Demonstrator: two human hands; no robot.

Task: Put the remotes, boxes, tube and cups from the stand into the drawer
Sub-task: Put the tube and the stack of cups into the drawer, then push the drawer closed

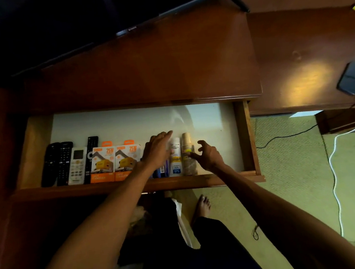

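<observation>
The open drawer (247,140) has a white liner. Along its front lie several remotes: black ones (51,163) and a white one (78,165). Beside them are two orange-and-white boxes (114,162), a blue item partly hidden under my left hand, a white tube (175,158) and a stack of brown cups (188,155) on its side. My left hand (157,149) hovers over the blue item and the tube, fingers spread, slightly blurred. My right hand (206,153) is just right of the cups, fingers apart, a fingertip near the stack. Neither hand holds anything.
The wooden stand top (144,72) lies above the drawer, with a dark TV (74,20) at the back. A lower table (306,61) on the right holds a black phone (352,78). Cables (334,173) run over the carpet. My bare foot (203,205) stands below the drawer.
</observation>
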